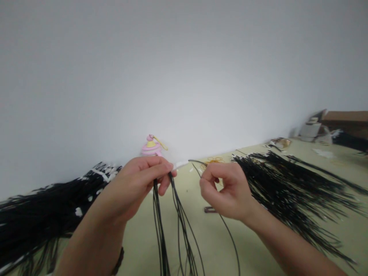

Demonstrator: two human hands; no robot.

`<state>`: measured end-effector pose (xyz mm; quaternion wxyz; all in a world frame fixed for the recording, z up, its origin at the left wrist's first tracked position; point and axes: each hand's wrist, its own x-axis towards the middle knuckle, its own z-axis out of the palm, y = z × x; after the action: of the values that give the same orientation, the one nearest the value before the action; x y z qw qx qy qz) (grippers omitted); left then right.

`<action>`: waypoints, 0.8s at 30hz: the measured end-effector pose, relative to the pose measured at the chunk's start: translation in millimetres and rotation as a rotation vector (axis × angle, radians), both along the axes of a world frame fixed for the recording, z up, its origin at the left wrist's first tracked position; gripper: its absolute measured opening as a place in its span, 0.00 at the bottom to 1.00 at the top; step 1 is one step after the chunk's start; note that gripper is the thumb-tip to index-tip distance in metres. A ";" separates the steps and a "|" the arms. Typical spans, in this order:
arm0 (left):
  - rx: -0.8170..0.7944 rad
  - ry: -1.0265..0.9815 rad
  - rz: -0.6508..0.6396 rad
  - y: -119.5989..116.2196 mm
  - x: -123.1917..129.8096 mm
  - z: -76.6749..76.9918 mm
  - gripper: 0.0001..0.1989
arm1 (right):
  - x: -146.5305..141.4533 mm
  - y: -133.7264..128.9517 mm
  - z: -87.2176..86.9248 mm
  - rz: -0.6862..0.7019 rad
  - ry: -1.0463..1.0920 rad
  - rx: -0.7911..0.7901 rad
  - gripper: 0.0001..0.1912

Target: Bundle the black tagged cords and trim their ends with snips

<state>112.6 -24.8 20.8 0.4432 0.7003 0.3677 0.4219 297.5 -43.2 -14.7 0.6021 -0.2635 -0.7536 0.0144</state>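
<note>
My left hand (pixel 140 178), mid-view, is closed on several thin black wires (pixel 186 234), which hang down from its fingers in two strands. A small white piece (pixel 181 164) shows just beyond those fingertips, toward the right; its kind is too blurred to tell. To the right, thumb and forefinger of my right hand (pixel 225 189) are pinched together on a single black wire (pixel 233 235). One end of this wire reaches left to the white piece, and the rest trails below the hand.
Piles of black wires with white ends lie at left (pixel 43 211) and right (pixel 284 188). A pink-and-yellow lidded item (pixel 151 147) stands by the wall. Rubber bands (pixel 212 161) and a small dark object (pixel 210 209) lie on the table. A box (pixel 345 116) sits far right.
</note>
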 end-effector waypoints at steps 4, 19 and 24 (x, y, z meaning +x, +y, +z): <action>-0.005 -0.006 0.017 3.1 1.6 -0.4 0.16 | 0.1 -1.9 -0.9 0.042 -0.012 -0.024 0.09; -0.001 0.003 0.020 2.2 1.0 0.1 0.14 | -3.1 2.3 -3.2 0.018 -0.050 0.002 0.09; 0.003 0.001 0.022 0.8 1.9 1.4 0.14 | -0.8 3.0 -4.4 0.002 -0.055 0.008 0.09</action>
<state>114.5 -24.0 22.3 0.4373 0.6970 0.3750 0.4269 296.7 -40.3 -19.1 0.5823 -0.2607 -0.7701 0.0048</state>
